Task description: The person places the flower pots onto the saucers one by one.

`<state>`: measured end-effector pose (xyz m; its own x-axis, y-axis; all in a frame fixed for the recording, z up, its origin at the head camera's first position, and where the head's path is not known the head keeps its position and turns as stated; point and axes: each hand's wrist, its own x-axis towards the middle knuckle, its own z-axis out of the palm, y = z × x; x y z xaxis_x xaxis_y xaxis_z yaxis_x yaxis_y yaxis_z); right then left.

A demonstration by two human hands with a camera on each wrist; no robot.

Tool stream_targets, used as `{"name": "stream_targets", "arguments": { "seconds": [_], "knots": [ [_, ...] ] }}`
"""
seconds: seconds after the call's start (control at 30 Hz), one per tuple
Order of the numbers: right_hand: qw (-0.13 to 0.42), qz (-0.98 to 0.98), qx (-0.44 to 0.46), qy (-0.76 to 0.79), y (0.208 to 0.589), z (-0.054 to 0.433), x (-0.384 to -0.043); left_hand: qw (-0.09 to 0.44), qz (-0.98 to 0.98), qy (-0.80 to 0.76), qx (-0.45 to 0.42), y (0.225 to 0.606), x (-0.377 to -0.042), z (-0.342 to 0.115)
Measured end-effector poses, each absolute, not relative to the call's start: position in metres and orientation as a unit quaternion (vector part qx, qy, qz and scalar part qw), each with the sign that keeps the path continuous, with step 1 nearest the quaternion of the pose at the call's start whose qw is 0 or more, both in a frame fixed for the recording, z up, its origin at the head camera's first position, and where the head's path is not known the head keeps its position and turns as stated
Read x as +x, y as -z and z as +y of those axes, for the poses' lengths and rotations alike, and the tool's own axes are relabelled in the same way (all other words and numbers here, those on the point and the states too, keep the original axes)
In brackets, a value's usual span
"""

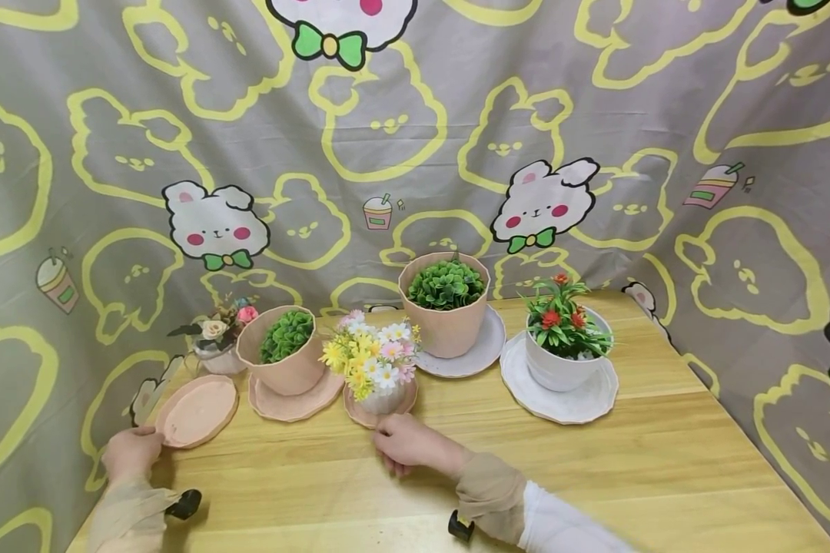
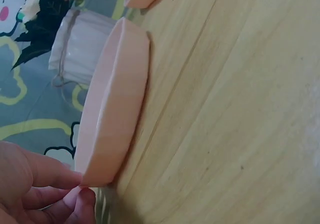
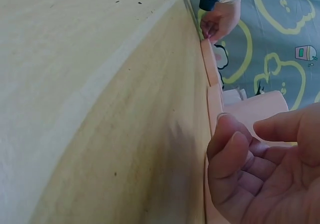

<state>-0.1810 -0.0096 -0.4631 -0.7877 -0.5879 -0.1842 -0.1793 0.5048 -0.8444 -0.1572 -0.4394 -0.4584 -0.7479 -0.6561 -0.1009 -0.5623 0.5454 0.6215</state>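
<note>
A round pink plant saucer (image 1: 199, 411) lies at the table's left, its near-left rim pinched between the thumb and fingers of my left hand (image 1: 133, 453). The left wrist view shows that rim of the saucer (image 2: 117, 104) at the fingertips. My right hand (image 1: 410, 445) is just in front of a small pot of yellow, white and pink flowers (image 1: 373, 357) on a pink saucer (image 1: 354, 415). In the right wrist view the fingers of that hand (image 3: 260, 169) are loosely curled with a gap to the thumb, holding nothing.
Behind the pinched saucer stands a small white pot of flowers (image 1: 220, 357). Pink pots with green plants (image 1: 293, 369) (image 1: 449, 330) stand on saucers. A white pot with red flowers (image 1: 560, 365) stands right on a white saucer (image 1: 519, 384). A patterned curtain (image 1: 429, 192) encloses the table.
</note>
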Motion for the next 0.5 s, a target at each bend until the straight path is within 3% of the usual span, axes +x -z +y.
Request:
{"name": "stream_targets", "arguments": {
  "seconds": [0.33, 0.5],
  "knots": [
    [0.240, 0.833, -0.227, 0.445, 0.4665, -0.0178, -0.1798, 0.057, -0.876, 0.349, 0.327, 0.4559, -0.1509, -0.4437],
    [0.246, 0.828, -0.231, 0.448, 0.4673, -0.0199, -0.1798, 0.025, -0.870, 0.384, 0.309, 0.4556, -0.1492, -0.4477]
  ]
}}
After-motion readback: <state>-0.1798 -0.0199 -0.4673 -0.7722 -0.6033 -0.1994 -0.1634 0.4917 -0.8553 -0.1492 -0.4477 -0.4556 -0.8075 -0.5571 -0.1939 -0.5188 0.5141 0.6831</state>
